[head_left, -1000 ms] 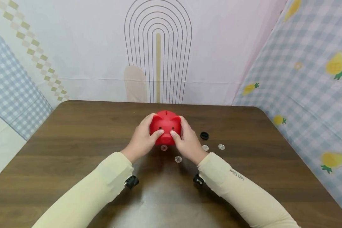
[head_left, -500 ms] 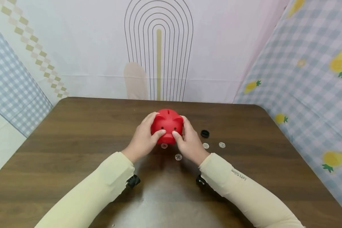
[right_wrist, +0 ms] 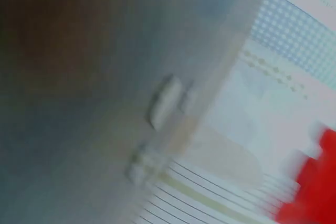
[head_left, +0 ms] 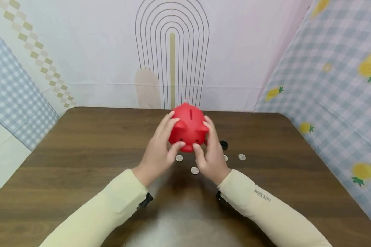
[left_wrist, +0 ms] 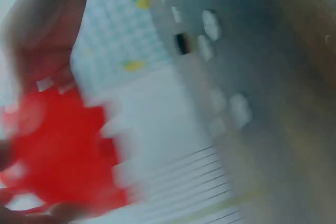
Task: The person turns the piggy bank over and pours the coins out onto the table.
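Observation:
A red piggy bank (head_left: pixel 190 125) is held up over the table, its coin slot on top and its face toward me. My left hand (head_left: pixel 156 152) grips its left side, thumb by the snout. On the opposite side my right hand (head_left: pixel 212 157) holds it the same way. Blurred, the red piggy bank (left_wrist: pixel 63 150) fills the lower left of the left wrist view; only a corner of the piggy bank (right_wrist: pixel 315 192) enters the right wrist view. Below it lie several silvery coins, among them one coin (head_left: pixel 179 158) to the left and another coin (head_left: pixel 194 170) nearer me.
A round black cap (head_left: pixel 224 145) lies behind my right hand, partly hidden by it. Farther right is a single coin (head_left: pixel 242 156). The brown wooden table (head_left: pixel 89 147) ends at a patterned cloth backdrop (head_left: pixel 105 51), with another checked cloth (head_left: pixel 334 92) along the right.
Both hands have raised the piggy bank off the table and tipped it, so its slot shows more. More of the coins beneath it is visible.

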`<action>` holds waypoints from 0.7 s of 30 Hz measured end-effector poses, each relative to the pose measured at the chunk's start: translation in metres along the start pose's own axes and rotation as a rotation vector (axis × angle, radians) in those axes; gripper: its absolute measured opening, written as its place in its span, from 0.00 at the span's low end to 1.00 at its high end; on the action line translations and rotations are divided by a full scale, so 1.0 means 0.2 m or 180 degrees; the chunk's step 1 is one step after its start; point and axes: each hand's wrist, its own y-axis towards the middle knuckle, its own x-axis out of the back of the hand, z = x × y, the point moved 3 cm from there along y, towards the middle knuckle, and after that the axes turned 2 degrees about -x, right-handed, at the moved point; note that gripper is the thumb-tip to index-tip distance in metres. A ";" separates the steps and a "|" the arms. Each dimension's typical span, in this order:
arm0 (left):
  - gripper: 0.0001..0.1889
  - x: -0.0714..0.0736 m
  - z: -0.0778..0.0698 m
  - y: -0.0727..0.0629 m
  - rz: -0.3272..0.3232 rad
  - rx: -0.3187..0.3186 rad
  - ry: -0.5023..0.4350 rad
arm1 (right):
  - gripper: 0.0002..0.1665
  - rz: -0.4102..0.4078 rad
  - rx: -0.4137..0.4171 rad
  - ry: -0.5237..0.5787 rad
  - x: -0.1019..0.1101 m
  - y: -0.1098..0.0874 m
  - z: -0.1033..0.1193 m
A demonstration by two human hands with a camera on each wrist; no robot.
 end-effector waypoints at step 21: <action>0.34 -0.01 0.04 -0.04 -0.0112 -0.0016 -0.0355 | 0.35 0.0085 0.0196 -0.0507 0.00 0.00 0.02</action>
